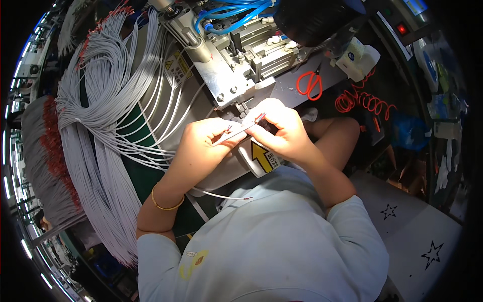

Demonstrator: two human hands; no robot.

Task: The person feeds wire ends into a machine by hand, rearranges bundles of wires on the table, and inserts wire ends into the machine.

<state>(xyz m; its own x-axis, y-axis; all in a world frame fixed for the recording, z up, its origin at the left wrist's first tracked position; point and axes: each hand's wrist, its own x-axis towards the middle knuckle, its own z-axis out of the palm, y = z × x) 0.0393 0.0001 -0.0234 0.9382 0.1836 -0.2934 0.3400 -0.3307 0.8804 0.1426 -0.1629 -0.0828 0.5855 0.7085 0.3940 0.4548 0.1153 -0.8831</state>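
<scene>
Both of my hands meet in front of a metal press-like machine (214,75), under its bright lamp light. My left hand (201,143) pinches a thin white cable (235,133) between thumb and fingers. Closed on the same cable nearer its far end is my right hand (284,132), where short reddish wire ends show at the fingertips. The fingers hide part of the cable. Below the hands, a loose white cable (221,195) with a stripped end reaches toward my shirt. A yellow arrow sticker (261,157) sits on the machine's pale front part, just under my right hand.
Thick bundles of white cables (95,105) with reddish ends hang on the left, several strands running toward my left forearm. Blue air tubes (236,15) top the machine. Red-handled scissors (319,83), a coiled red hose (347,103) and a white box (354,59) lie to the right.
</scene>
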